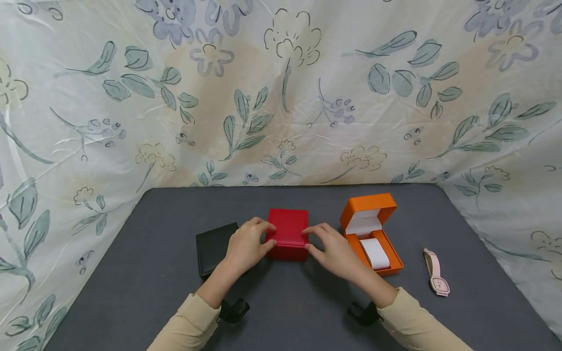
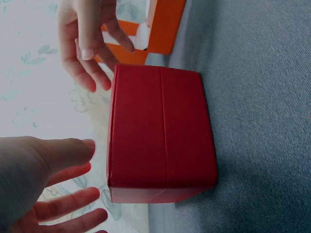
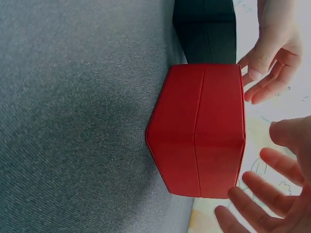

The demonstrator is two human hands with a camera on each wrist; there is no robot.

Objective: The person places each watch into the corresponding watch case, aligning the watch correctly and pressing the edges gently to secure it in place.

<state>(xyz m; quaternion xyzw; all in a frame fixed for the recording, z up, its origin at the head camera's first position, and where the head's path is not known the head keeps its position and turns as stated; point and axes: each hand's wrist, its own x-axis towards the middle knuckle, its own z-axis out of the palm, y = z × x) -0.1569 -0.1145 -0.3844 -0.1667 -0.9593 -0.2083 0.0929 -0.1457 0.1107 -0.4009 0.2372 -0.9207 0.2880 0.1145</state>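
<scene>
A closed red box [image 1: 288, 234] with a thin seam round its sides sits on the dark table between both hands. My left hand [image 1: 249, 246] is at its left side, thumb and fingers apart and loosely bent, fingertips right at the top edge. On the opposite side my right hand [image 1: 335, 251] mirrors it, fingertips close to the right edge. Both wrist views show the fingers spread near the lid, with gaps around the red box [image 2: 163, 128]. Neither hand grips it. In the right wrist view the left hand [image 3: 277, 53] appears beyond the red box [image 3: 197, 131].
Left of the red box lies a black box [image 1: 215, 248], partly behind the left hand. An orange box [image 1: 391, 253] stands to the right, lid up, with a white cushion [image 1: 375, 253] inside. Farther right lies a pink watch [image 1: 437, 280]. A floral cloth [image 1: 281, 131] hangs behind the table.
</scene>
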